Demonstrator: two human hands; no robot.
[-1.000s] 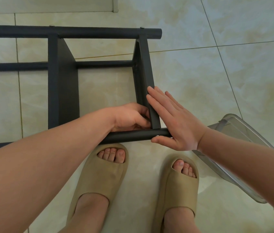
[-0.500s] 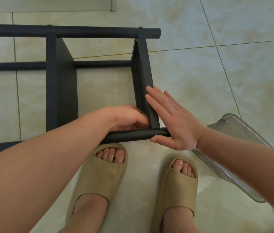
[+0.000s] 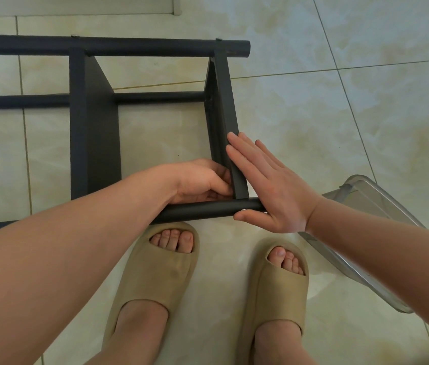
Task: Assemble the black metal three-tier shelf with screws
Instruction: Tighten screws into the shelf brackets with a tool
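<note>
The black shelf [image 3: 94, 127] lay on its side on the tiled floor [image 3: 339, 114], across the upper left and centre of the frame; the left hand [image 3: 202, 180], fingers curled, gripped the end panel [image 3: 222, 101] from inside at its lower corner, whether round a screw too I could not tell; the right hand [image 3: 268, 185] pressed flat, fingers straight, on the panel's outer face, thumb under the near tube [image 3: 202, 210]; uneven pressure could slide the panel off the tube's hole, so a screw might cross-thread or drop; a finger could get nipped in the joint.
</note>
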